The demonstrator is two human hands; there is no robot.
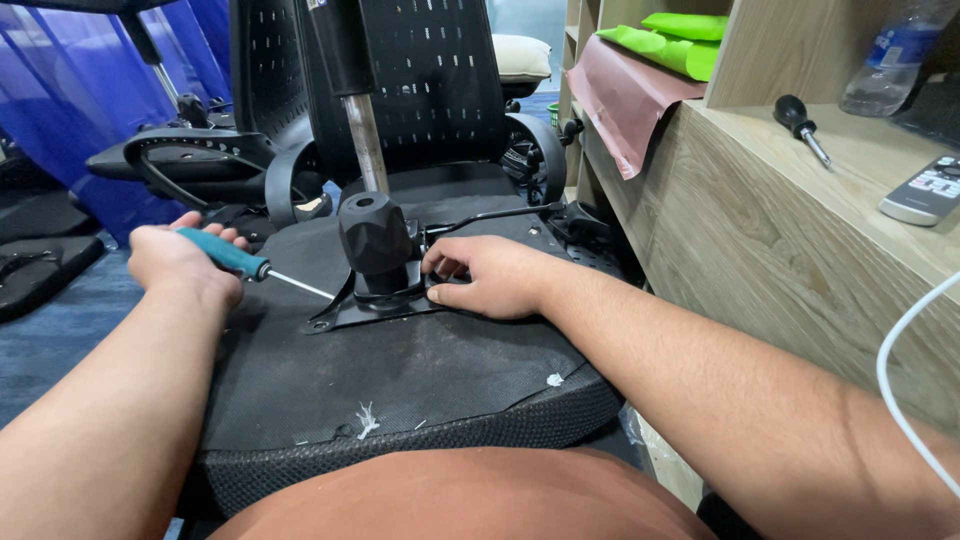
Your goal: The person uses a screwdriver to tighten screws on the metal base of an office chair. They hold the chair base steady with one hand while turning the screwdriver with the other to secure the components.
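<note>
An office chair lies tipped over, the black fabric underside of its seat [400,370] facing up in front of me. A black metal mechanism plate [345,312] with a black hub [374,236] and a chrome gas cylinder [366,140] is mounted on it. My left hand [180,262] is shut on a teal-handled screwdriver [225,253], whose thin shaft points right toward the left edge of the plate. My right hand [495,275] rests on the right side of the plate, fingers curled against the base of the hub.
A wooden shelf unit [780,220] stands close on the right, carrying a second screwdriver [798,125], a remote control [925,190] and a plastic bottle [890,55]. A white cable [890,390] hangs at right. The chair's mesh back [440,80] and armrest [180,160] lie behind.
</note>
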